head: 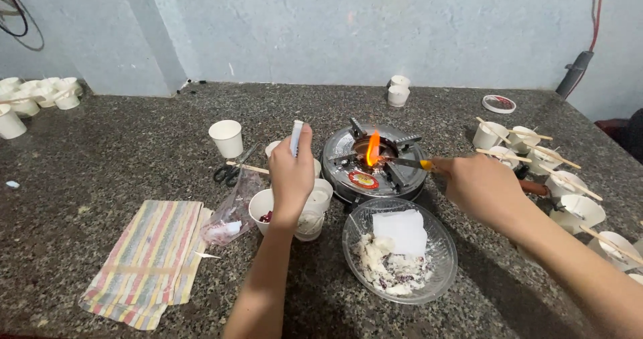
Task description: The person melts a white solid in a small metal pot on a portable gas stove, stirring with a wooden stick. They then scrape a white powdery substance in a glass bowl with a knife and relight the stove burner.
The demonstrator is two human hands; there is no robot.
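My left hand [292,172] holds a small white stick-like piece [296,137] upright above a cluster of white cups [315,202]. My right hand [477,184] grips a knife by its yellow handle, and the blade [400,162] reaches into the orange flame [372,149] of a small round metal burner [372,172]. In front of the burner stands a clear glass bowl [429,272] with a white block and crumbled white bits in it.
Black scissors [229,172] and a lone white cup [226,138] lie left of the burner. A striped cloth [151,259] and a plastic bag [231,215] lie at front left. Several white cups with wooden sticks [556,172] stand at right, more cups [33,95] at far left.
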